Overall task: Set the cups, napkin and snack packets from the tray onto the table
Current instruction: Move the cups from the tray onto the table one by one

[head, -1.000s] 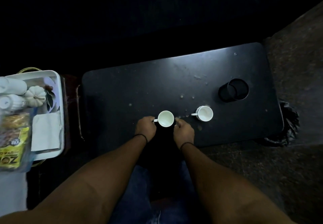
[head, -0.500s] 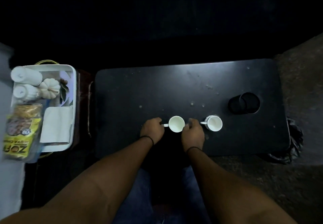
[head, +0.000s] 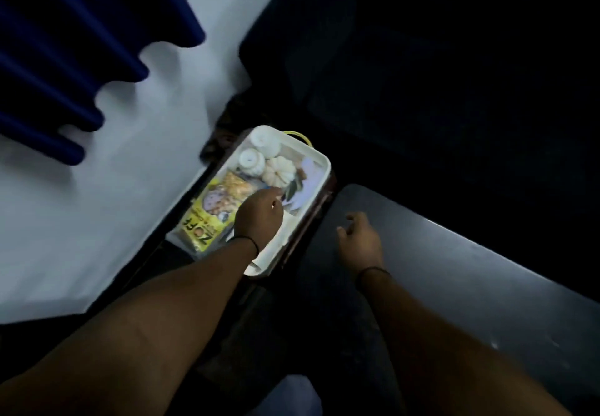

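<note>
The left hand (head: 259, 217) hovers over the white tray (head: 319, 169) in the middle of the head view, fingers loosely bent and reaching down toward where the napkin would lie. The hand hides the spot beneath it, so I cannot tell whether it already pinches anything. It looks placed there to pick up the next item, since the tray sits off to the side of the dark surface (head: 454, 269) and must be reached across.

The right hand (head: 358, 238) is released, fingers relaxed, low over the near left corner of the surface at centre right. It holds nothing and appears to wait, perhaps to take or steady what comes over.

A yellow snack packet (head: 211, 217) lies along the tray's left edge, partly overhanging it, just left of the left hand. Above it, at the tray's far end, stand pale rounded ornaments (head: 264, 156), which are no part of the job. No cups show in this frame. The packet and napkin remain to be moved, as I judge it.
</note>
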